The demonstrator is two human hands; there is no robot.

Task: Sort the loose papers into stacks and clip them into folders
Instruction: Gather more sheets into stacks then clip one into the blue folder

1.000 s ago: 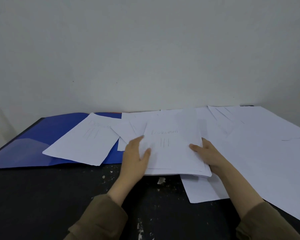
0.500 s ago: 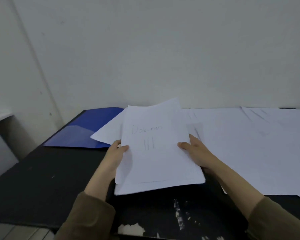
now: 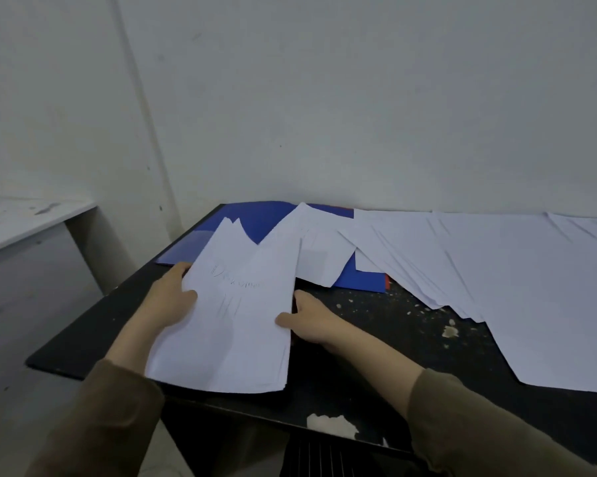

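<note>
Two hands hold one stack of papers (image 3: 233, 315) over the near left part of the black table (image 3: 386, 325). The left hand (image 3: 171, 299) grips the stack's left edge, thumb curled over the top sheet and the fingers hidden beneath. The right hand (image 3: 307, 320) pinches the right edge, thumb on top and fingers under. The top sheet carries faint handwriting and a few pencil strokes; the stack is tilted, its far corners raised and fanned apart.

Beyond the stack, at the table's far left, lies a blue folder (image 3: 255, 218), open and flat, with a few loose sheets (image 3: 319, 249) lying across its right half. A red edge (image 3: 387, 282) peeks from under the folder's right corner; what it belongs to I cannot tell. To the folder's right, a broad spread of loose papers (image 3: 517, 280) covers the table out to the wall (image 3: 324, 98).

Compared with half a second ago, the stack has swung leftward and turned, so it now overlaps the folder's near edge, and the right hand has slid nearer along its edge.
</note>
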